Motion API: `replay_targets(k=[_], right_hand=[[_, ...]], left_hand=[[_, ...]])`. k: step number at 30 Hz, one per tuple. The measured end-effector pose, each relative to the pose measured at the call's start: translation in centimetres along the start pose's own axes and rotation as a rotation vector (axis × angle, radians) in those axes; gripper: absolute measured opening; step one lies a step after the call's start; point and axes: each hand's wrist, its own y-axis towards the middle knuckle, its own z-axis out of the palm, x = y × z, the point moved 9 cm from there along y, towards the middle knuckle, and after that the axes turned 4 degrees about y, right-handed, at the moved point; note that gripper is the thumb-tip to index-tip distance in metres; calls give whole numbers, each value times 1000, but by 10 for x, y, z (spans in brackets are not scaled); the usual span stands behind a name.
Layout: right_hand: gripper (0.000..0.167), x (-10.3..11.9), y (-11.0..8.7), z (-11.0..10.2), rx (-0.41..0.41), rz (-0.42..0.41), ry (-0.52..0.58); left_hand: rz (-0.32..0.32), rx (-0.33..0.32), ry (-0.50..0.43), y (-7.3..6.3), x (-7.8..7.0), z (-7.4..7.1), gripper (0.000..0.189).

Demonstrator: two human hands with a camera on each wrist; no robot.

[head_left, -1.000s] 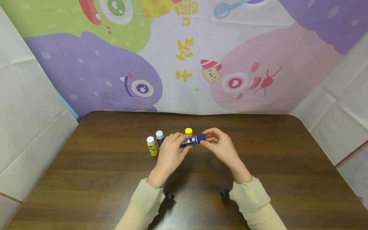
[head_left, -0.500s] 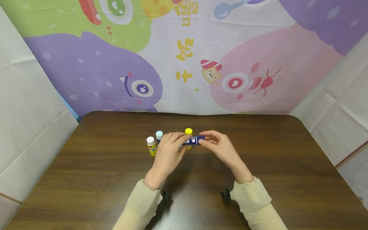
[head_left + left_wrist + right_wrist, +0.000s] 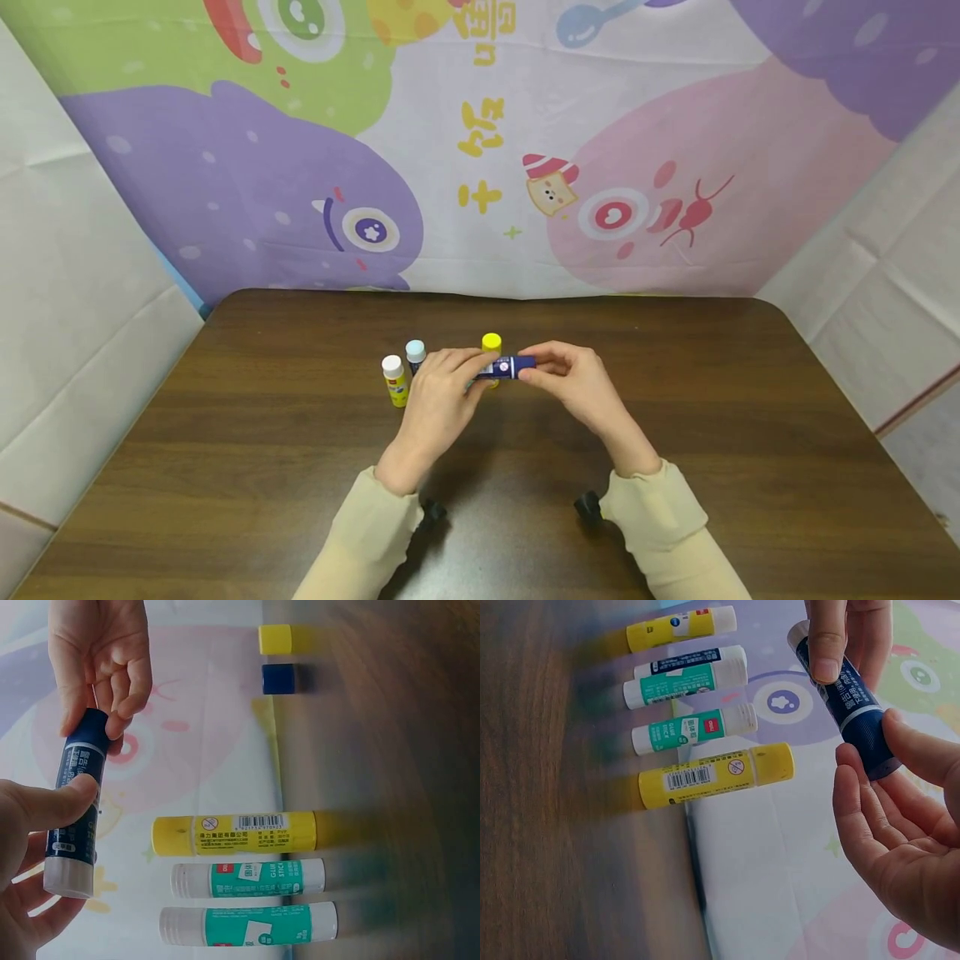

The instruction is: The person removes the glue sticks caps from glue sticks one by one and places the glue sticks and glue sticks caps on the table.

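Blue glue stick (image 3: 504, 367), held above the surface (image 3: 675, 400): body gripped by the left hand (image 3: 441, 392), cap (image 3: 91, 726) pinched by the right hand (image 3: 581, 387). Cap handling is apparently underway; steady alignment is probably required next.

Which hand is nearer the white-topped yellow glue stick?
Left. The left hand is just right of the white-topped yellow glue stick, apart from it; the right hand is farther right, past the left hand.

Your head view showed soft glare on the counter (image 3: 502, 537); your wrist views were dimmer, blurring its surface.
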Motion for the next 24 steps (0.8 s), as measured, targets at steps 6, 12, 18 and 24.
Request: replay_targets(k=[6,12,18,24], right_hand=[[27,1,0,-1,-5,21,-27],[26,2,1,-3,-26,13,-51],[27,5,1,-5,-40,-2,-51],[27,8,0,-7,-50,-13,-34]], left_hand=[[-17,17,-3,0,2,3,34],[-57,42,-8,0,6,5,35],[-93,62,-26,0,10,6,34],[-130,84,-50,0,14,7,33]])
